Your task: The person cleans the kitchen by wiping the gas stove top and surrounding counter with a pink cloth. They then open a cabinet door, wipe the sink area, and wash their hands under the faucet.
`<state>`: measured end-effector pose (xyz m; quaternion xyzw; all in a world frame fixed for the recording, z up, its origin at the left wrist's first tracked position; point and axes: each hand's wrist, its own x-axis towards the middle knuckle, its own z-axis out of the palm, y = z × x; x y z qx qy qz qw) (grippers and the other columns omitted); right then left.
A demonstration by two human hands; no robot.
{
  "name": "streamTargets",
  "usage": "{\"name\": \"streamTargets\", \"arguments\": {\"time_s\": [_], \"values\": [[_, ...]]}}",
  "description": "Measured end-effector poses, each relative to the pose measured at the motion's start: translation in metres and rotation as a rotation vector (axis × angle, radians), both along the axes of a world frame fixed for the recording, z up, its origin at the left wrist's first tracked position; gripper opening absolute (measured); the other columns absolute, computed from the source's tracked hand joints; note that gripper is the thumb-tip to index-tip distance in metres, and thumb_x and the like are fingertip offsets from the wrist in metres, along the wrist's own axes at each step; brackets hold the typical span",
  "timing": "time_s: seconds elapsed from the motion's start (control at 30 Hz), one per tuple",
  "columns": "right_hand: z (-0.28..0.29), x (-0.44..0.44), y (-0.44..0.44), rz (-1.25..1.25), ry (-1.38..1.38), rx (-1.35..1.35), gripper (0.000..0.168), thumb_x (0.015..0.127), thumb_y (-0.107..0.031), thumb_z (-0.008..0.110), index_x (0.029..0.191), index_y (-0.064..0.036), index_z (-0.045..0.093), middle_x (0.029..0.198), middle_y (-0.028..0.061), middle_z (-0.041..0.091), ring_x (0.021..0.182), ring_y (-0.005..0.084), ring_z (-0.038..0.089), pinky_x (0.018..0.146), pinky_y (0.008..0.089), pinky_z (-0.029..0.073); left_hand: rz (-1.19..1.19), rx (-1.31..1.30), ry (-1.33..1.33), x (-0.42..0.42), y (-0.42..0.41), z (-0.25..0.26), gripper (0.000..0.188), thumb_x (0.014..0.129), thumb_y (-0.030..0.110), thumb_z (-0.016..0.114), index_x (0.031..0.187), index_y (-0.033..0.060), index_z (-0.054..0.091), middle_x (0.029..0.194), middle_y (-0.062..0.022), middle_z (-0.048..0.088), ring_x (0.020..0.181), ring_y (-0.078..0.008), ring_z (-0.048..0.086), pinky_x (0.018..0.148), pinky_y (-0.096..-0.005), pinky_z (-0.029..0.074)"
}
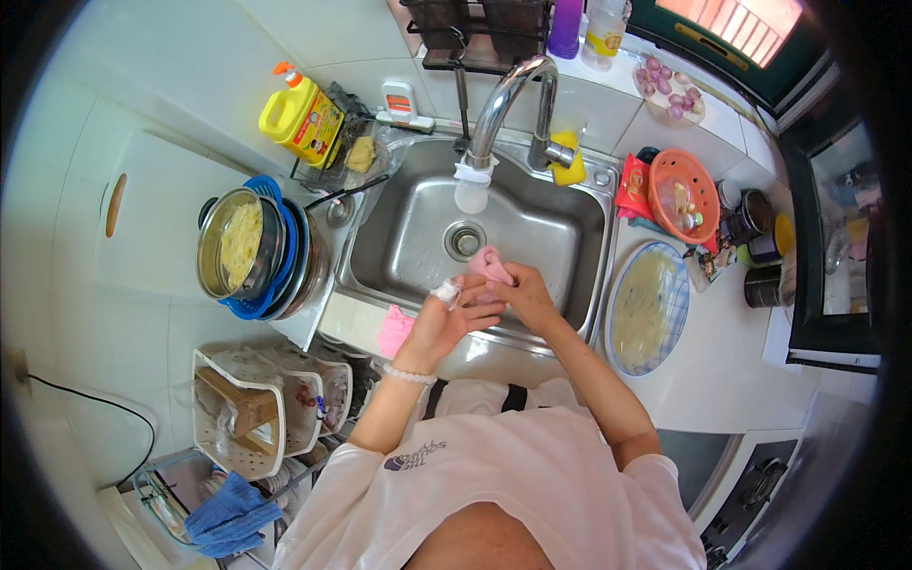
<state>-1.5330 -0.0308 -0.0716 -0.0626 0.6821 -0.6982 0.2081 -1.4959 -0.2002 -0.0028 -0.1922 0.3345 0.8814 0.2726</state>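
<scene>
My right hand [529,296] pinches a crumpled pink glove [489,262], apparently rubber, over the front of the steel sink [413,235]. Palm up and fingers spread, my left hand [445,320] is beside it, its fingertips close to the glove and my right fingers. Whether those fingertips touch the glove is hard to see. A white wrapping [447,292] covers part of the left thumb. On the counter edge left of my left hand lies a second pink piece [396,330], partly hidden by that hand. The chrome faucet [491,114] arches over the basin drain [465,241].
Left of the sink stands a stack of bowls and a blue colander [260,306], topped by a pot [206,246] with yellow food. A yellow detergent bottle [303,121] is behind. On the right are an oval plate [648,306] and an orange basket [702,171].
</scene>
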Motion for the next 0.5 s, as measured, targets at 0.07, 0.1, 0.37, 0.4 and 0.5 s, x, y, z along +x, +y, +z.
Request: {"name": "streamTargets", "arguments": {"time_s": [0.07,0.1,0.37,0.4,0.5], "values": [[-0.010,-0.006,0.010,-0.026,0.020,-0.009,0.014,0.084,-0.009,0.059,0.097,-0.002,0.059,0.078,-0.0021,0.055,0.069,0.0051,0.047,0.061,0.0240,0.041,0.020,-0.170,0.127,0.000,-0.015,-0.002,0.040,0.095,0.034,0.046,0.112,-0.0024,0.052,0.109,-0.0189,0.060,0.099,-0.0324,0.062,0.080,-0.0402,0.054],[-0.012,-0.008,0.014,-0.037,0.028,-0.014,0.014,0.085,-0.009,0.058,0.097,-0.002,0.059,0.078,-0.0024,0.054,0.069,0.0049,0.046,0.061,0.0242,0.040,0.033,-0.255,0.187,0.001,-0.024,-0.005,0.040,0.095,0.034,0.045,0.112,-0.0026,0.051,0.111,-0.0206,0.059,0.097,-0.0341,0.063,0.077,-0.0398,0.055],[0.032,-0.026,0.029,-0.062,-0.217,-0.292,0.019,0.088,-0.006,0.051,0.105,-0.002,0.057,0.088,-0.0003,0.058,0.080,0.0069,0.052,0.071,0.0235,0.044,-0.062,-0.471,0.402,0.005,-0.049,0.003,0.040,0.091,0.038,0.055,0.107,0.0015,0.061,0.134,-0.0187,0.044,0.112,-0.0259,0.055,0.084,-0.0342,0.050],[0.036,-0.030,0.031,-0.042,-0.209,-0.269,0.021,0.088,-0.005,0.050,0.107,-0.002,0.057,0.090,-0.0001,0.058,0.081,0.0073,0.053,0.072,0.0238,0.044,-0.127,-0.558,0.517,0.005,-0.045,0.004,0.041,0.090,0.039,0.055,0.108,0.0026,0.062,0.137,-0.0185,0.041,0.117,-0.0258,0.050,0.089,-0.0350,0.045],[0.044,-0.038,0.039,0.182,-0.033,-0.056,0.022,0.084,0.000,0.049,0.104,-0.001,0.058,0.088,-0.0003,0.058,0.082,0.0092,0.053,0.074,0.0247,0.044,-0.279,-0.742,0.754,0.000,-0.026,0.009,0.043,0.089,0.041,0.056,0.112,0.0058,0.064,0.144,-0.0177,0.034,0.129,-0.0254,0.037,0.100,-0.0368,0.034]]}}
